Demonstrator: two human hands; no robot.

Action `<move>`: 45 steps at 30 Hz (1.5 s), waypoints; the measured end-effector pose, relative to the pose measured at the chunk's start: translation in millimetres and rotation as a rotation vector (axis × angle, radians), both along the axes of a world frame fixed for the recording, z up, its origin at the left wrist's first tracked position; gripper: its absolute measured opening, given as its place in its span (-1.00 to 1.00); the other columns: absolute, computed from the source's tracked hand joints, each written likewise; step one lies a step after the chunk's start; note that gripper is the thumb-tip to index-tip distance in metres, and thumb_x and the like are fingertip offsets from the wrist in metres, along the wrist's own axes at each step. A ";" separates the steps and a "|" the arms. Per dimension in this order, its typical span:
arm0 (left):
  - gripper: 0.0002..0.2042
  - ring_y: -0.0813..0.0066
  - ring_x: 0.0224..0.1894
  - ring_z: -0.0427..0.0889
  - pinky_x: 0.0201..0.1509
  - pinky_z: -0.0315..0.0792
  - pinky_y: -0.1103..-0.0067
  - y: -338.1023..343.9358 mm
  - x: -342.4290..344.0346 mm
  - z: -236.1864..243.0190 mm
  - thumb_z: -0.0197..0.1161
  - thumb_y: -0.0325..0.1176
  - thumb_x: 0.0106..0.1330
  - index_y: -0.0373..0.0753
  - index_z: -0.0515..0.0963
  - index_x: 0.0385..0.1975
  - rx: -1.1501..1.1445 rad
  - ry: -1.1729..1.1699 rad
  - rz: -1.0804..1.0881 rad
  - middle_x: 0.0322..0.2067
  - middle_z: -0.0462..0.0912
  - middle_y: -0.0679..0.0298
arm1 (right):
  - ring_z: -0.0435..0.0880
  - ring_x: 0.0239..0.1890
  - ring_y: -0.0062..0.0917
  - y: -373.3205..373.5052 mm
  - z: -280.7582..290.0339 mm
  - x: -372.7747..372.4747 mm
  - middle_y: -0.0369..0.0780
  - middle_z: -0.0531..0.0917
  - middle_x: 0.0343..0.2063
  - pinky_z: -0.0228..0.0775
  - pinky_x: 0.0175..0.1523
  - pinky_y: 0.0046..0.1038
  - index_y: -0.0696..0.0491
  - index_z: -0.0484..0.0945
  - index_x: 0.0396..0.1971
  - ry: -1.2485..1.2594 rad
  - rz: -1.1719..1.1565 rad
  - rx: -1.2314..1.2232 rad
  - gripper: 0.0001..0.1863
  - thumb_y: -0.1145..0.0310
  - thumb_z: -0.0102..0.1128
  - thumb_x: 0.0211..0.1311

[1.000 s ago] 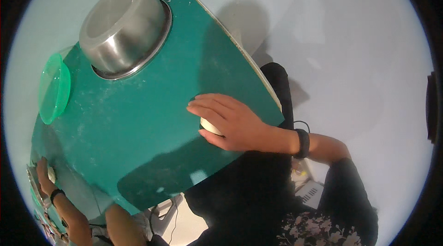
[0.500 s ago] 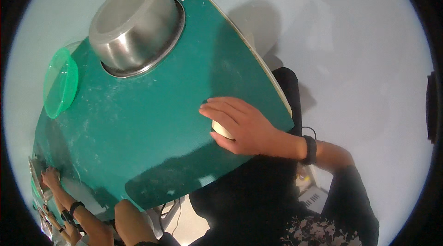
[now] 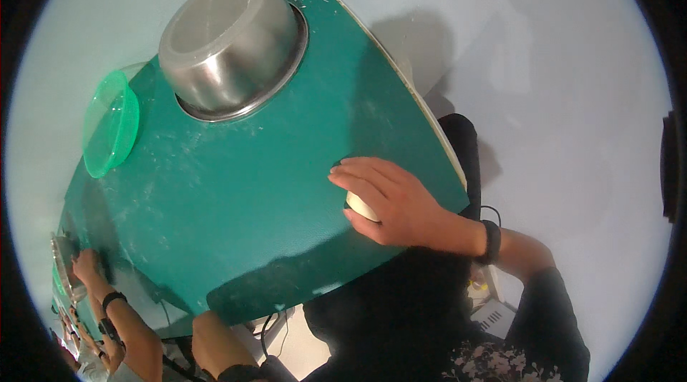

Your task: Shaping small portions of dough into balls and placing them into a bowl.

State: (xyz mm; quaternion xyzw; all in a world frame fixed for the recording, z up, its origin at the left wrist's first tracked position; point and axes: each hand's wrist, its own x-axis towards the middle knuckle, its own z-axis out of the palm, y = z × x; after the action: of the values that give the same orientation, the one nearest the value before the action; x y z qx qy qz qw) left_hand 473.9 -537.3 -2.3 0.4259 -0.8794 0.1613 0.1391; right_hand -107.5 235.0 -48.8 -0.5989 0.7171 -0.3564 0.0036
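Observation:
My right hand (image 3: 393, 199) is cupped palm-down over a pale, rounded lump of dough (image 3: 363, 206) on the green tabletop (image 3: 236, 203), near its right corner. Only the side of the lump facing the thumb and index finger shows; the palm covers the remainder. A black band circles this wrist. At the near edge of the table, low in the picture, is what looks like the back of my left hand (image 3: 218, 341), with a dark band at the wrist. Its fingers are out of sight.
An upturned steel bowl (image 3: 229, 49) rests at the far side, with a translucent green bowl (image 3: 112, 124) to its left. White floury marks streak the tabletop. A co-worker's hand (image 3: 87, 266) reaches beside a metal dish (image 3: 66, 267) at the left. Cables (image 3: 272, 328) hang below the near edge.
The whole view has shifted, so table, bowls and hands appear farther right. My right hand remains cupped over the dough at about the same spot on the table.

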 end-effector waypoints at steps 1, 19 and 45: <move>-0.88 0.20 -0.19 0.70 -0.07 0.59 0.36 1.0 0.6 -0.7 0.19 -0.39 0.52 -0.28 0.60 -0.18 -0.002 0.002 0.005 -0.25 0.68 0.17 | 0.64 0.33 -0.17 -0.2 0.3 0.1 -0.08 0.64 0.25 0.51 0.46 -0.15 0.16 0.52 0.34 0.002 0.001 0.007 -0.37 0.38 0.49 0.28; -0.93 0.21 -0.26 0.68 -0.16 0.55 0.33 17.4 11.7 5.6 0.27 -0.41 0.41 -0.26 0.60 -0.26 0.002 -0.013 0.034 -0.33 0.65 0.19 | 0.73 0.24 -0.13 -2.1 0.9 -0.5 -0.07 0.71 0.19 0.62 0.35 -0.14 0.14 0.60 0.25 -0.014 -0.020 -0.045 -0.39 0.47 0.53 0.15; -0.92 0.22 -0.37 0.64 -0.29 0.48 0.30 279.0 -111.1 39.5 0.38 -0.45 0.25 -0.23 0.59 -0.38 -0.112 0.269 -0.357 -0.45 0.60 0.23 | 0.72 0.25 -0.15 2.5 1.9 -0.4 -0.13 0.71 0.22 0.62 0.34 -0.14 0.08 0.60 0.25 -0.011 -0.029 -0.044 -0.39 0.44 0.58 0.17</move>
State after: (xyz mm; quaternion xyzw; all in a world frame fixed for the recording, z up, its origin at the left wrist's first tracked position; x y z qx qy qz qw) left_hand 362.8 -258.3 37.2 0.2729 -0.9040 0.1246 0.3046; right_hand -107.9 237.5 -47.0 -0.5863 0.7177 -0.3755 -0.0106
